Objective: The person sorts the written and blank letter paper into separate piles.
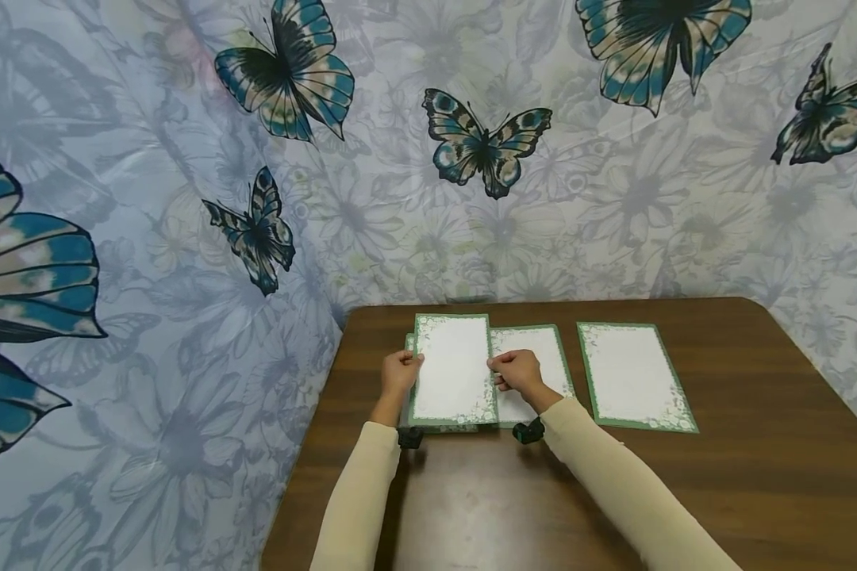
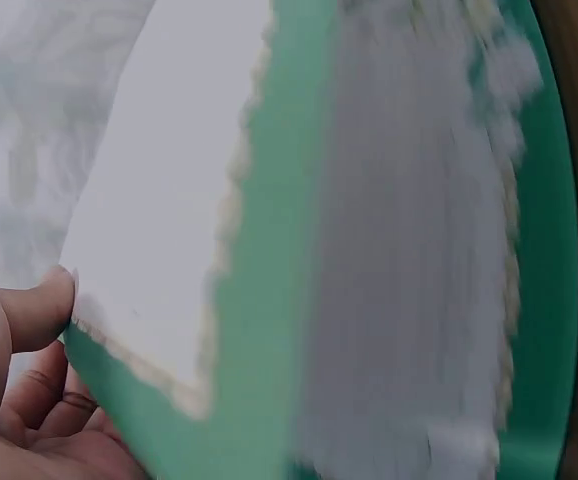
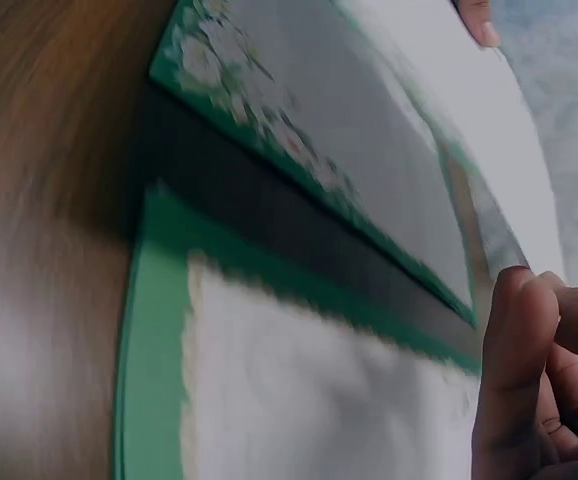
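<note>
A white sheet of paper with a green border and floral corners point(image 1: 451, 369) is raised over the table between both hands. My left hand point(image 1: 400, 373) pinches its left edge, with the thumb point(image 2: 44, 310) on the printed face and the fingers behind. At the opposite edge, my right hand point(image 1: 520, 371) holds the sheet between thumb and fingers point(image 3: 517, 330). Beneath it lies a matching sheet point(image 2: 409, 250), mostly hidden in the head view. A second bordered sheet point(image 1: 536, 357) lies just right of that, partly behind my right hand.
Farther right, another green-bordered sheet point(image 1: 636, 373) lies flat on the brown wooden table point(image 1: 471, 500). Butterfly-print fabric point(image 1: 386, 230) hangs behind the table and along its left side. A dark wrist device point(image 1: 528, 431) is worn on each arm.
</note>
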Available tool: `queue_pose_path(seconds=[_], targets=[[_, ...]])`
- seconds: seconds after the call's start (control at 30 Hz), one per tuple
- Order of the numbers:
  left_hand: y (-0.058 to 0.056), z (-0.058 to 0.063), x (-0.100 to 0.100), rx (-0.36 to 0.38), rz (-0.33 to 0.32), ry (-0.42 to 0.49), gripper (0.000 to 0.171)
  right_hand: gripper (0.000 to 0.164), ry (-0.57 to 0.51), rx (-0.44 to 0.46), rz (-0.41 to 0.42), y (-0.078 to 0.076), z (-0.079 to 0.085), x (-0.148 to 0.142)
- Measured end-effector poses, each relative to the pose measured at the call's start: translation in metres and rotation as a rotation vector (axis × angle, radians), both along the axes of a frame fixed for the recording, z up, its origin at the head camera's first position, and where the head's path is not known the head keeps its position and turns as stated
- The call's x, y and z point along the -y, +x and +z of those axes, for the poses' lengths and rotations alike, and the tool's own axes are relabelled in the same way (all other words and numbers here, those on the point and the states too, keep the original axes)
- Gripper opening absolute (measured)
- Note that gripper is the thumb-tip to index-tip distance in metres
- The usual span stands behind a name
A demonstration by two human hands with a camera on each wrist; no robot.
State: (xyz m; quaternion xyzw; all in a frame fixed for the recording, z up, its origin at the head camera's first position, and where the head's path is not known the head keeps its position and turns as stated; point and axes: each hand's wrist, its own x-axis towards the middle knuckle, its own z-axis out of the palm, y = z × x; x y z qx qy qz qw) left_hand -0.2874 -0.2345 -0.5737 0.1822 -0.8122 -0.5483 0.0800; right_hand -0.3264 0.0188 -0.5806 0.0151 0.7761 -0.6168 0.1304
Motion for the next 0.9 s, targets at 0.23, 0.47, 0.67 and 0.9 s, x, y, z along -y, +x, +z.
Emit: queue_pose_path(seconds=[0.23, 0.47, 0.67, 0.9], targets=[[0.001, -0.012, 0.026, 0.019, 0.070, -0.058, 0.034, 0.019, 0.134, -0.021, 0.042, -0.006, -0.010, 0.032], [0.001, -0.017, 0.036, 0.063, 0.056, -0.141, 0.031, 0.019, 0.334, -0.113, 0.093, -0.007, -0.017, 0.044], [0.002, -0.015, 0.036, 0.080, 0.023, -0.214, 0.026, 0.019, 0.411, -0.129, 0.116, -0.008, -0.018, 0.042], [0.002, -0.016, 0.038, 0.114, 0.054, -0.266, 0.025, 0.021, 0.447, -0.141, 0.130, -0.012, -0.018, 0.041]])
